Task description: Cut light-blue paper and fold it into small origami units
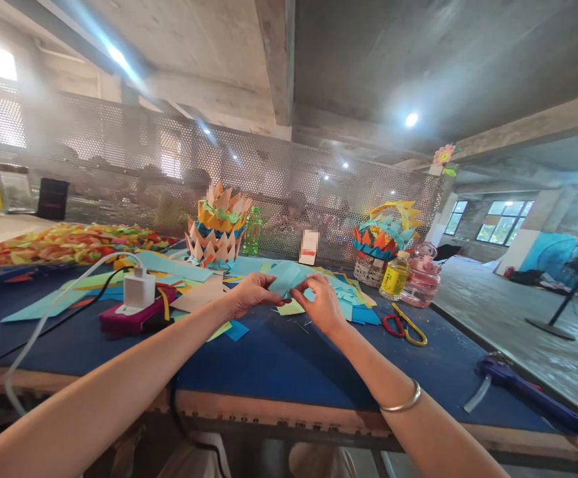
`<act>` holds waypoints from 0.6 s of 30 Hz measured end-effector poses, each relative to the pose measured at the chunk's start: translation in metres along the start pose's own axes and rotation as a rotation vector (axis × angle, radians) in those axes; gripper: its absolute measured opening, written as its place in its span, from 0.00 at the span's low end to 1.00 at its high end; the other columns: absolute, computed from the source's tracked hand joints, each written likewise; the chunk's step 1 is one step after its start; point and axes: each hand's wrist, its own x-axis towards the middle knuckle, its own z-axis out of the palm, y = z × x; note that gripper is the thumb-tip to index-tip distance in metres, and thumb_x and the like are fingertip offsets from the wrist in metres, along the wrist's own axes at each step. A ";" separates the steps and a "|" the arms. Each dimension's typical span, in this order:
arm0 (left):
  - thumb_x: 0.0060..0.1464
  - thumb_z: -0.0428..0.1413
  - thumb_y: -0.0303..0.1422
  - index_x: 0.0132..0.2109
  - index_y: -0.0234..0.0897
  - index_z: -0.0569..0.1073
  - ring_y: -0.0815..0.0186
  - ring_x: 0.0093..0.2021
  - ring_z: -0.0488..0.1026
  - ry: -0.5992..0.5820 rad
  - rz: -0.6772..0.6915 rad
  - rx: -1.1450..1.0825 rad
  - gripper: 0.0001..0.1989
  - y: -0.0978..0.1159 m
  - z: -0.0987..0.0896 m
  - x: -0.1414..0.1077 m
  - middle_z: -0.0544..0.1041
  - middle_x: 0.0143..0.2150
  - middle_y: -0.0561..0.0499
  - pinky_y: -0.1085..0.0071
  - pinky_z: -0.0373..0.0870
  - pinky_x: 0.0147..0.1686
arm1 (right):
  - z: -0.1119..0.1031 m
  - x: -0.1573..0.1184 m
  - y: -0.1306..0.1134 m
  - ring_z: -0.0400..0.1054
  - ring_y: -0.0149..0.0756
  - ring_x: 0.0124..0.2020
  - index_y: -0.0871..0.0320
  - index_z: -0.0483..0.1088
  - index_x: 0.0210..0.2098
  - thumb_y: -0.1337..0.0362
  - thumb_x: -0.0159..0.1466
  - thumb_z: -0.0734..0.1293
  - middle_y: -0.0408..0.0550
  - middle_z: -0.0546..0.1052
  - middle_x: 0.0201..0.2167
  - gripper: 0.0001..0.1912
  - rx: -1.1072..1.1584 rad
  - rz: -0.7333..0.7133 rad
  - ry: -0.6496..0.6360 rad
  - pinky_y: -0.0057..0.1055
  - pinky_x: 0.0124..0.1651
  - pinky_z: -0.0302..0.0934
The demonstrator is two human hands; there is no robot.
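A light blue piece of paper [287, 279] is held up over the table between both hands. My left hand [253, 295] is closed on its left edge, and my right hand [322, 304] pinches its lower right side. The paper looks bent or folded, though how far I cannot tell. Beneath and behind it lie loose blue, yellow and tan paper pieces. A cut-paper basket with pointed petals [219, 229] stands beyond my left hand. Beyond my right hand is another petalled basket [371, 265] with a yellow handle.
Red-and-yellow scissors [404, 326] and a blue glue gun [532, 392] lie to the right. A yellow-labelled bottle [395, 277] and pink bottle [421, 282] stand nearby. A white charger [139, 291] sits in a magenta power strip [119, 321]. A phone [309, 247] leans by the mesh screen.
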 end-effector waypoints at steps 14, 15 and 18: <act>0.37 0.63 0.27 0.33 0.33 0.76 0.65 0.36 0.75 -0.062 0.023 0.078 0.11 0.000 0.000 0.000 0.79 0.32 0.50 0.74 0.69 0.38 | 0.000 -0.002 -0.001 0.62 0.39 0.37 0.58 0.69 0.25 0.55 0.59 0.62 0.49 0.70 0.30 0.14 -0.040 0.049 0.003 0.34 0.38 0.57; 0.38 0.63 0.28 0.33 0.33 0.76 0.65 0.36 0.75 -0.062 0.033 0.100 0.11 -0.001 0.001 0.001 0.79 0.32 0.50 0.74 0.69 0.38 | 0.000 -0.002 -0.002 0.63 0.39 0.36 0.58 0.69 0.25 0.54 0.59 0.62 0.49 0.70 0.30 0.14 -0.042 0.052 0.007 0.34 0.39 0.57; 0.38 0.63 0.31 0.33 0.33 0.76 0.65 0.34 0.76 -0.022 0.057 0.143 0.11 -0.003 0.002 0.003 0.79 0.29 0.49 0.73 0.70 0.36 | 0.000 -0.002 -0.002 0.63 0.39 0.36 0.58 0.69 0.24 0.53 0.58 0.62 0.49 0.70 0.29 0.15 -0.046 0.053 0.018 0.35 0.40 0.57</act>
